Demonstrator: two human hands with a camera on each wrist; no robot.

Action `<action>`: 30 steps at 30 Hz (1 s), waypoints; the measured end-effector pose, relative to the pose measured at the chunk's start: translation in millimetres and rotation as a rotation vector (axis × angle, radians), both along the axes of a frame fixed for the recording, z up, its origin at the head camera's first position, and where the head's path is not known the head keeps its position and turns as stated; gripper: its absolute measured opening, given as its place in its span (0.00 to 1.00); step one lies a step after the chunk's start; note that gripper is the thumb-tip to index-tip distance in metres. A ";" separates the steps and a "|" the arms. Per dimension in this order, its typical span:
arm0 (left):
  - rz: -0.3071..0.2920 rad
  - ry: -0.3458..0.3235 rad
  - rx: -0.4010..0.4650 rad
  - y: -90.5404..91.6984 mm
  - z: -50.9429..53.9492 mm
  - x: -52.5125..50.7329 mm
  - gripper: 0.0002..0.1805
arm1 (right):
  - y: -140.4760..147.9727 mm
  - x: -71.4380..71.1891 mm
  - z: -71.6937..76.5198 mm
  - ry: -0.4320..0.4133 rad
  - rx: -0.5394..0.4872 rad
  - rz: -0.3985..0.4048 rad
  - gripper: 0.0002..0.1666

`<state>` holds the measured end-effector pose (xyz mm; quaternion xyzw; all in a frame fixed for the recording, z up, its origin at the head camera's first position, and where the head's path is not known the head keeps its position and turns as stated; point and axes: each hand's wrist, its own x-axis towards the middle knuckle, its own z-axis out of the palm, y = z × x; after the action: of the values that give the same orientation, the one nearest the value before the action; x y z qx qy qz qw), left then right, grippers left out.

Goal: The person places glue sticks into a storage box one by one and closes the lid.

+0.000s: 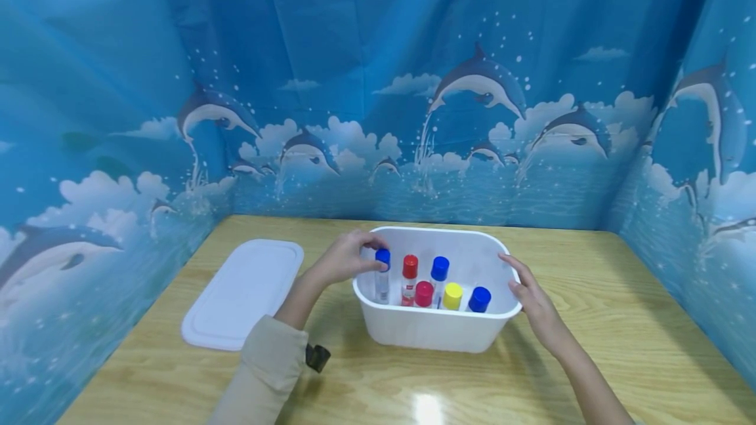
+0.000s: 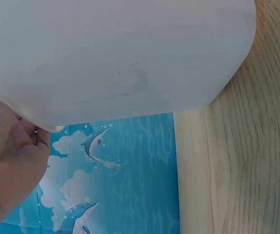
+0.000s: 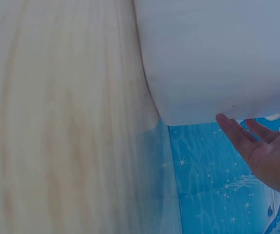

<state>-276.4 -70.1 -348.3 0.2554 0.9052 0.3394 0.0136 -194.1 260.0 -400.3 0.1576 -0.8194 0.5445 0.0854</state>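
Note:
A white bin [image 1: 437, 330] on the table holds several capped bottles. Inside its left end, my left hand [image 1: 348, 258] pinches the blue cap of a clear bottle [image 1: 382, 281], which stands upright. To the right are a red-capped bottle [image 1: 410, 274], a blue-capped one [image 1: 440, 271], and lower red, yellow [image 1: 452, 296] and blue [image 1: 480, 299] caps. My right hand [image 1: 534, 300] touches the bin's right rim. Both wrist views show the bin's outer wall [image 2: 130, 58], [image 3: 217, 63] beside the left hand [image 2: 13, 156] and right hand [image 3: 271, 156]; the bottles are hidden there.
A white lid [image 1: 242, 294] lies flat on the wooden table [image 1: 366, 385], left of the bin. Blue curtains [image 1: 331, 84] with dolphins stand behind the table and at both sides. A small black object [image 1: 317, 357] is by the left sleeve.

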 end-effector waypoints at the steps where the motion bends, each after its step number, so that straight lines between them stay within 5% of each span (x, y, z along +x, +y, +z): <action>1: 0.000 -0.001 -0.003 0.0 0.1 0.0 0.16 | 0.0 0.1 0.0 0.000 0.001 0.000 0.26; 30: -0.052 0.002 -0.034 -1.2 2.1 -2.4 0.15 | -0.8 0.9 1.1 -0.005 -0.010 0.005 0.26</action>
<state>-278.8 -71.3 -346.2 0.2787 0.9040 0.3231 0.0257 -193.1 259.2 -399.2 0.1580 -0.8164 0.5492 0.0828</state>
